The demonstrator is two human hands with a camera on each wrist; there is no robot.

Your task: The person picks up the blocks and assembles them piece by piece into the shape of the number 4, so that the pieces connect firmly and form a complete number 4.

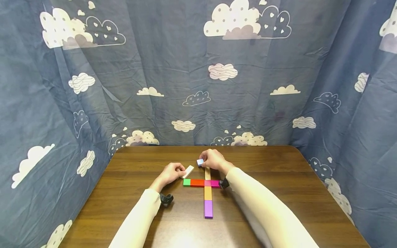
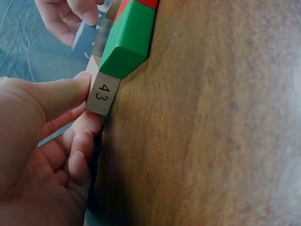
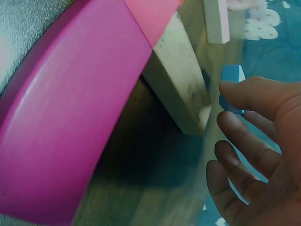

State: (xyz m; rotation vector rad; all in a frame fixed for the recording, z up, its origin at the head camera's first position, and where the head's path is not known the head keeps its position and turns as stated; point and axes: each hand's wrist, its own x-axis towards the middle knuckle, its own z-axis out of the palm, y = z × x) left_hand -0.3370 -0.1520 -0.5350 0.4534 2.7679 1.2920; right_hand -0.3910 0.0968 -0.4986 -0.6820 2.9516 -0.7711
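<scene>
My left hand [image 1: 171,173] pinches a pale wooden block [image 1: 188,172] between thumb and fingers. In the left wrist view the end of that block, marked 43 [image 2: 101,93], is right beside the corner of a green block [image 2: 129,40]. Farther back, my right hand [image 1: 214,160] pinches a small light-blue block [image 1: 200,161] with thumb and index finger, the other fingers loosely bent. It is near the far end of a natural wood block [image 3: 181,75], which belongs to a cross of coloured blocks laid on the table.
The cross has a pink centre [image 1: 207,183], a red block [image 1: 197,183] and the green one leftward, and a magenta block [image 1: 215,184] rightward under my right wrist. An orange block [image 1: 208,193] and a purple block [image 1: 209,209] run toward me. A curtain [image 1: 173,69] hangs behind the wooden table [image 1: 124,199].
</scene>
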